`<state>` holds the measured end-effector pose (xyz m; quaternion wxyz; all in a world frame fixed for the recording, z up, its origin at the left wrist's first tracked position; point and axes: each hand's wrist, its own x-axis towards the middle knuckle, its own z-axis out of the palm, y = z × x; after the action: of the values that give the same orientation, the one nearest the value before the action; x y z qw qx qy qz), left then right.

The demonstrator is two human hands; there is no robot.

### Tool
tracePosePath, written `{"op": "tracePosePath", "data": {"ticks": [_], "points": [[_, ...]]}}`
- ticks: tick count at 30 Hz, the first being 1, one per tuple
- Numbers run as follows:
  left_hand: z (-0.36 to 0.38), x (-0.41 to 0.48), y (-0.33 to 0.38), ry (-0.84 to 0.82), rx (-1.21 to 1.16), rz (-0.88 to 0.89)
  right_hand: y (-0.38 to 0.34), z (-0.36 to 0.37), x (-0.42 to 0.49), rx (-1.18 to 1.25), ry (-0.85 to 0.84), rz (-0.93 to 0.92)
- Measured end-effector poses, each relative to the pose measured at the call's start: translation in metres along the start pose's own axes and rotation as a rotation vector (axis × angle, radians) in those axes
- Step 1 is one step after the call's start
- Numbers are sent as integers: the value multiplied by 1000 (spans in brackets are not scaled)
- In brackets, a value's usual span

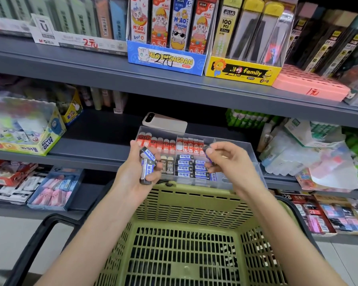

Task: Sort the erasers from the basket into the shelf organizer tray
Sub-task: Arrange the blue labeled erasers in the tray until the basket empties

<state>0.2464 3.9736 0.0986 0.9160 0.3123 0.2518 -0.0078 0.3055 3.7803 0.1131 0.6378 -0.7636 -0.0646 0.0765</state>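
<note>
A clear plastic organizer tray [244,149] sits on the middle shelf, with red erasers [159,143] along its back row and blue-and-black erasers [186,168] in front. My left hand [136,172] grips a small stack of blue-and-black erasers [147,167] beside the tray's left front. My right hand [227,159] pinches a single blue-and-black eraser [207,154] over the tray's blue row. The green basket [186,240] stands below both forearms, and its mesh bottom shows no erasers.
A phone [165,121] lies on the shelf behind the tray. A glue box [25,129] stands at the left and plastic bags [310,153] at the right. Pencil-lead display boxes [242,71] line the upper shelf. More eraser boxes [56,188] fill the lower shelf.
</note>
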Motion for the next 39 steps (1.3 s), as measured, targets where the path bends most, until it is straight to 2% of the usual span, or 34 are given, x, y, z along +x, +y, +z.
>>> {"op": "tracePosePath", "data": {"ticks": [3, 8, 14, 20, 24, 26, 31, 36, 37, 39], "points": [[-4, -4, 0, -19, 76, -42, 2, -12, 14, -365, -98, 18], [-8, -10, -2, -78, 154, -63, -1, -9, 28, -787, -314, -8], [-7, -10, -7, -94, 251, -32, 1, 1, 35, -957, -453, -36], [-3, -13, -9, -111, 315, -50, 2, -1, 33, -898, -458, -45], [2, -13, -11, -104, 324, -29, -4, -4, 25, -841, -304, -133], [4, -13, -13, -116, 326, -26, -10, -1, 13, -725, -248, -191], [10, -12, -18, -204, 340, -17, -16, 18, -23, -321, -347, -44], [16, -13, -16, -231, 347, -61, -14, 8, -17, 184, -257, 219], [16, -14, -15, -216, 347, -68, -14, 2, -11, 245, -219, 249], [16, -15, -12, -170, 322, -85, -14, -10, 1, 204, -114, 245]]}}
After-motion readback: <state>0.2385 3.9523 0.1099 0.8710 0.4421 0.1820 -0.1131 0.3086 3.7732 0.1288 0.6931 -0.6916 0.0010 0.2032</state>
